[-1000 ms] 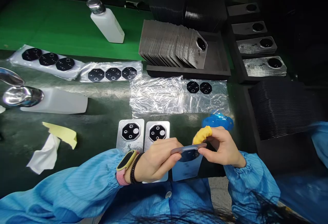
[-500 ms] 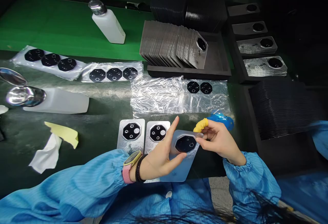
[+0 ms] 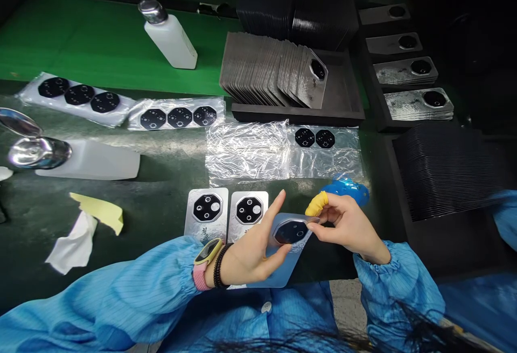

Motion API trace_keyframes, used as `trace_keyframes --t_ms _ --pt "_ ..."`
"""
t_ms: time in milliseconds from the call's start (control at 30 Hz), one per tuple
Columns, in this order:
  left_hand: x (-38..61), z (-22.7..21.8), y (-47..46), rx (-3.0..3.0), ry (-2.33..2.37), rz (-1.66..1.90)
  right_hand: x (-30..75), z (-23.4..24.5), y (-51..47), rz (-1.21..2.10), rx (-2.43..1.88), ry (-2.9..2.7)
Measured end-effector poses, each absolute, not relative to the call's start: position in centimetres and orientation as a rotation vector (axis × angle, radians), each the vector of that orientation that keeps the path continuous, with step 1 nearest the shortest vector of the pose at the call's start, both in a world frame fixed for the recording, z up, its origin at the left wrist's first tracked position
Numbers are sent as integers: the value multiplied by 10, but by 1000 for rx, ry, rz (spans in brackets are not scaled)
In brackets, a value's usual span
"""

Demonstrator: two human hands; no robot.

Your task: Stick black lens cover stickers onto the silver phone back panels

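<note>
A bluish, shiny phone back cover with a black octagonal camera panel is tilted near the table's front edge. My left hand holds it from the left, thumb across its face near the camera panel and index finger stretched up; its other fingers are hidden. At the top right corner, my right hand pinches between thumb and index finger, a yellow finger cot on one finger. Whether a thin film lifts at that corner I cannot tell. Two silver back covers lie flat beside my left hand.
Plastic sheets with black octagonal pieces lie across the middle. Behind them stands a tray of back covers. Blue film scraps are by my right hand. Bottles, wipes, a black stack and another person's sleeve surround.
The back cover has tipped a little and its top edge sits slightly lower and further left. My right hand has shifted slightly down with the corner. My left hand has barely moved.
</note>
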State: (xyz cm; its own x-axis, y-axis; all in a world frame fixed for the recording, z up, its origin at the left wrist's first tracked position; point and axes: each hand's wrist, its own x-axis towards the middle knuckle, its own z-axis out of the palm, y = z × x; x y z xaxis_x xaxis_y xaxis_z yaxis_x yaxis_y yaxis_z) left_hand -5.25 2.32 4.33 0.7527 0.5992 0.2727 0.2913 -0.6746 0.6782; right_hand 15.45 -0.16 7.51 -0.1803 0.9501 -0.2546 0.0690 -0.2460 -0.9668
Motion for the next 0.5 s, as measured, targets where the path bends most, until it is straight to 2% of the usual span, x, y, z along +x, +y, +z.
trace_keyframes --t_ms 500 --pt "-51 44 24 2008 570 661 156 76 -3 1463 -1307 -1274"
